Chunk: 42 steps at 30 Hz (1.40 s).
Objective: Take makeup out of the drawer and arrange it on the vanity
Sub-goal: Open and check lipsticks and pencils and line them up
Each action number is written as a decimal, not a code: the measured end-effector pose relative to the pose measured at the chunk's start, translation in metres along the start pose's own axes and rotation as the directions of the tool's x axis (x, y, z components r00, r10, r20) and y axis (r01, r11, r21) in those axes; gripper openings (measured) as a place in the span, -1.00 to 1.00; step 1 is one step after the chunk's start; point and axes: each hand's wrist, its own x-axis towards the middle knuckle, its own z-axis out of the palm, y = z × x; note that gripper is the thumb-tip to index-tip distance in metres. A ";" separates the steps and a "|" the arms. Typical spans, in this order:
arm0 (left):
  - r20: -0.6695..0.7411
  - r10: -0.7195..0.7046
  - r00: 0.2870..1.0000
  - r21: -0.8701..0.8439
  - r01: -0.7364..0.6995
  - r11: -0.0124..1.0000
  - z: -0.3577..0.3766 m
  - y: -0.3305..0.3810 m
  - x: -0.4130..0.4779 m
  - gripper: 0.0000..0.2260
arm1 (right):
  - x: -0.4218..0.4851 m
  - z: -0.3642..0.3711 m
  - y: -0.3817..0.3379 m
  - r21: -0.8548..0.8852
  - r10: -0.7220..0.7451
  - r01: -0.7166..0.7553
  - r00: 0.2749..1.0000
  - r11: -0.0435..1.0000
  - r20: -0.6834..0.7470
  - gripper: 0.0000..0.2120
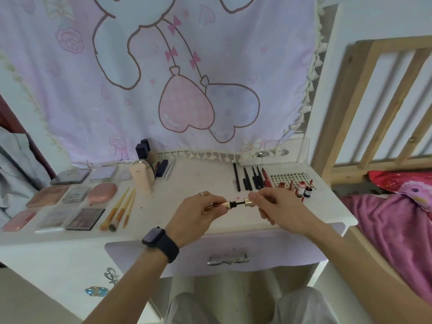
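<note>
Left fingers (211, 200) grip one gold tube (224, 204), right fingers (258, 197) its cap (248, 202); three brushes (116, 208) nearby.

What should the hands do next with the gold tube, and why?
Probably push the cap back onto the gold tube and twist it shut: the left hand holds the tube, the right hand the cap, and the dark wand shows between them.

Three orange-handled brushes (121, 208), two dark-capped bottles (142, 150) and one gold tube (224, 204) are counted. About five slim pencils (247, 180) are seen. Two hands are shown: a left hand (198, 212) and a right hand (281, 206).
</note>
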 end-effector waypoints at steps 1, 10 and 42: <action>-0.008 0.003 1.000 0.009 -0.003 1.000 0.001 -0.001 0.000 -0.81 | -0.001 0.001 0.001 0.017 0.009 -0.009 1.000 1.000 0.003 -0.69; 0.059 -0.070 0.996 -0.019 0.071 0.997 0.000 -0.005 -0.002 -0.83 | -0.013 0.009 0.021 -0.157 -0.233 0.217 0.968 0.963 -0.094 -0.89; 0.213 0.125 0.969 0.067 -0.142 0.988 0.014 0.003 0.014 -0.80 | -0.042 -0.020 0.026 -0.043 0.013 -0.014 1.000 0.999 -0.014 -0.89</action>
